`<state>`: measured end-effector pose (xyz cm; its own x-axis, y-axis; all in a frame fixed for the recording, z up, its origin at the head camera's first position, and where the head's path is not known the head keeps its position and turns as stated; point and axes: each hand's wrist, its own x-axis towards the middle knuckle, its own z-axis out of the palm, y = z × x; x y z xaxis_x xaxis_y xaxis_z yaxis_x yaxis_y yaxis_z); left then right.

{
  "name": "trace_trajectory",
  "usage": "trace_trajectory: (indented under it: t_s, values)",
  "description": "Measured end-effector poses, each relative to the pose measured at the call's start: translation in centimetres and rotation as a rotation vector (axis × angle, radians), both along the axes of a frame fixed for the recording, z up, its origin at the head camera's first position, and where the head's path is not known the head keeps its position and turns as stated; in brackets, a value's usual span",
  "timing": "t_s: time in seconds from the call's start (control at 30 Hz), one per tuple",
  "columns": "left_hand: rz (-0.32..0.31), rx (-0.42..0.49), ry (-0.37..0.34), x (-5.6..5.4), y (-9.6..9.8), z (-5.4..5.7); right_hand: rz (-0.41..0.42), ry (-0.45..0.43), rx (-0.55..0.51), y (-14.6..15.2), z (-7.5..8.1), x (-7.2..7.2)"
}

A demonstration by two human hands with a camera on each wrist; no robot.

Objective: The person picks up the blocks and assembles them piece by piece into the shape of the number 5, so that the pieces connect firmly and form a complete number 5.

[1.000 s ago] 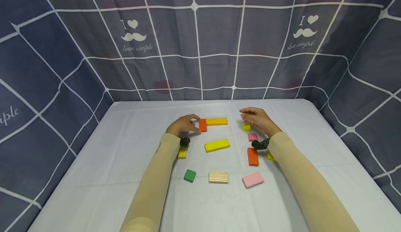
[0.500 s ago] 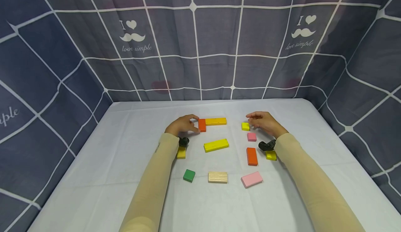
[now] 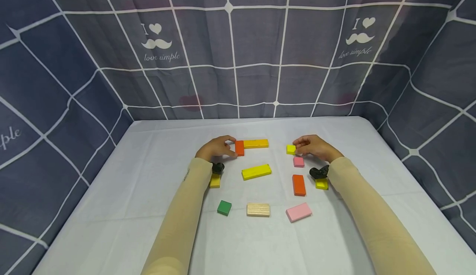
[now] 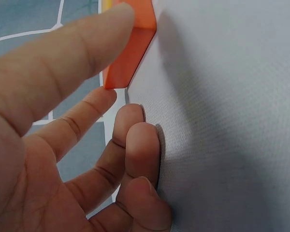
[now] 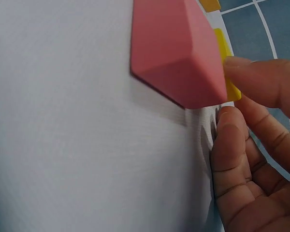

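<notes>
In the head view my left hand (image 3: 215,148) is at the left end of an upright-lying orange block (image 3: 239,148), with thumb and index finger at its near and far ends. The left wrist view has the thumb across the orange block (image 4: 130,58) and the index fingertip at its corner; the other fingers curl on the cloth. Butted against that block's right side is a long yellow block (image 3: 256,143). My right hand (image 3: 316,147) pinches a small yellow block (image 3: 291,149) between thumb and index finger. A small pink block (image 5: 169,43) stands close beside it, partly hiding it in the right wrist view.
Nearer on the white-covered table lie another long yellow block (image 3: 256,172), an orange block (image 3: 299,185), a green block (image 3: 224,208), a ridged wooden block (image 3: 258,209) and a larger pink block (image 3: 299,212). Yellow blocks (image 3: 215,181) lie by both wrists. Checked curtains (image 3: 256,85) enclose the table.
My right hand has drawn back to the right from over the small yellow block, then come down at its right side, fingers on it. My left hand stays at the orange block.
</notes>
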<state>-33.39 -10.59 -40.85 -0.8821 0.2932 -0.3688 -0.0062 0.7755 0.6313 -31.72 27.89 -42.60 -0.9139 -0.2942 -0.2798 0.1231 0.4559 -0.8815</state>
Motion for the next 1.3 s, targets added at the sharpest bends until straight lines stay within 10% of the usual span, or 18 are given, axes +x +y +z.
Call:
trace_trajectory:
  t_s: [1.3]
  values:
    - [0.023,0.008,-0.023,0.0,0.0,0.1,-0.042,0.006,0.181,-2.2,0.2,-1.7]
